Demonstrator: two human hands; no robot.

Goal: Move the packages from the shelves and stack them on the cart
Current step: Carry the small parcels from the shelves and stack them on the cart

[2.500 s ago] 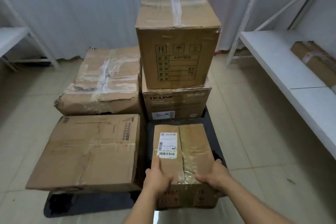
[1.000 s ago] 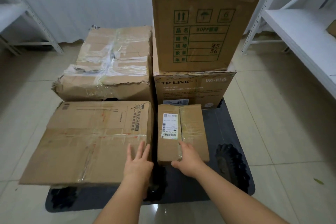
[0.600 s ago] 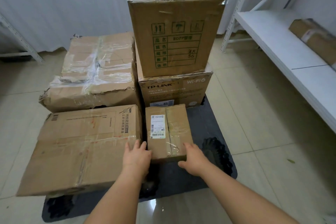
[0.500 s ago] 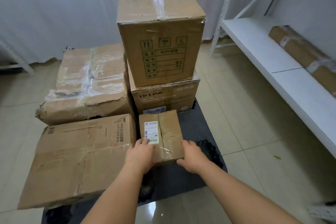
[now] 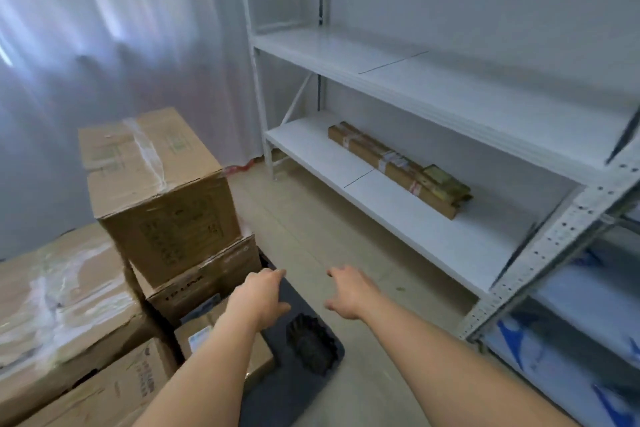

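Several brown cardboard boxes are stacked on the dark cart (image 5: 304, 378) at the lower left. A tall taped box (image 5: 156, 191) sits on a TP-LINK box (image 5: 207, 284). The small labelled box (image 5: 204, 333) lies in front of them, partly hidden by my left forearm. My left hand (image 5: 258, 298) and my right hand (image 5: 348, 291) hover empty above the cart's right edge and the floor, fingers loosely spread. A long narrow brown package (image 5: 398, 166) lies on the lower board of the white shelf (image 5: 398, 215) to the right.
A wide taped box (image 5: 59, 302) and another flat box (image 5: 114, 388) fill the cart's left side. The upper shelf board (image 5: 450, 94) holds nothing. Blue and white items (image 5: 568, 350) sit under the near shelf bay. White curtains hang behind. Tiled floor lies between cart and shelf.
Both hands have let go of the small labelled box and lifted off it. The view has swung right toward the shelf with the long package.
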